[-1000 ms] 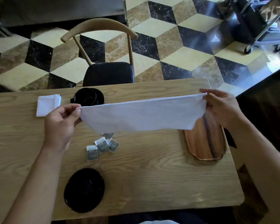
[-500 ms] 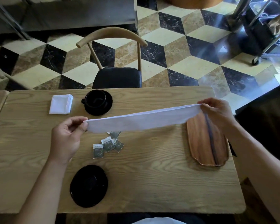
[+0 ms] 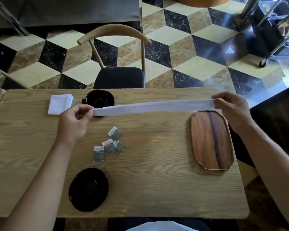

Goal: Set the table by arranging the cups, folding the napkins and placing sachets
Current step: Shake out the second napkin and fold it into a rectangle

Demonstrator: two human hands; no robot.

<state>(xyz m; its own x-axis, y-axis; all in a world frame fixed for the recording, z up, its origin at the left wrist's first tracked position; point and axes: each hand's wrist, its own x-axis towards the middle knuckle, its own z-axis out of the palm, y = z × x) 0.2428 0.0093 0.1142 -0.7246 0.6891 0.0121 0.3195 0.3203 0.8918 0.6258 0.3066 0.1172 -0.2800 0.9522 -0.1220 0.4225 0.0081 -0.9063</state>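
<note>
On my feed, the left hand (image 3: 73, 124) and right hand (image 3: 230, 109) each pinch one end of a long white cloth napkin (image 3: 152, 106), stretched as a narrow band above the light oak table (image 3: 157, 189). The glossy black cup on its black saucer (image 3: 99, 100) sits at the far edge, partly hidden behind the band; I cannot tell whether anything is in it. A second round black saucer (image 3: 88, 189) lies bare near the front edge. The oblong dark-grained wooden tray (image 3: 210, 140) rests at the right side with nothing on it, its far end just below the right hand. Four small grey-and-white paper sachets (image 3: 109, 145) lie loosely clustered mid-table, some overlapping. A folded white square napkin (image 3: 60, 104) sits at the far left, just beside the cup. Beyond the table stands a curved-back wooden chair with black seat (image 3: 120, 75), on a floor of cream, brown and black marble cube-pattern tiles (image 3: 182, 47). A wheeled metal cart (image 3: 274, 35) stands at the upper right
</note>
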